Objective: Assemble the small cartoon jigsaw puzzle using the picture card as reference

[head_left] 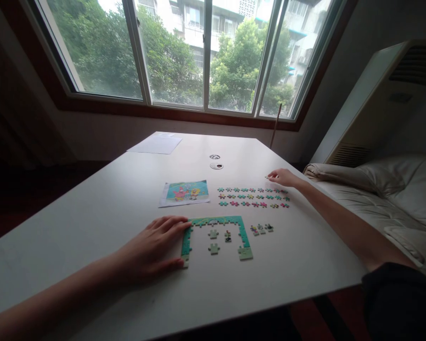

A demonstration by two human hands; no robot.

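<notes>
A jigsaw puzzle border (246,239), mostly teal with pale green lower ends, lies on the table with its near side open. My left hand (159,244) rests flat against its left side, fingers and thumb spread along the edge. Inside the border are a few loose pieces, among them a pale green puzzle piece (214,248). Beyond the rows of loose puzzle pieces (250,196), my right hand (283,177) pinches a small puzzle piece (267,177) between its fingertips. A small group of puzzle pieces (261,228) lies right of the border.
A printed cartoon picture (187,192) lies behind the border on the white table (92,222). White paper sheets (155,143) sit at the far left edge. Two round discs (216,166) are mid-table. A pale sofa (355,189) stands at the right, with windows behind.
</notes>
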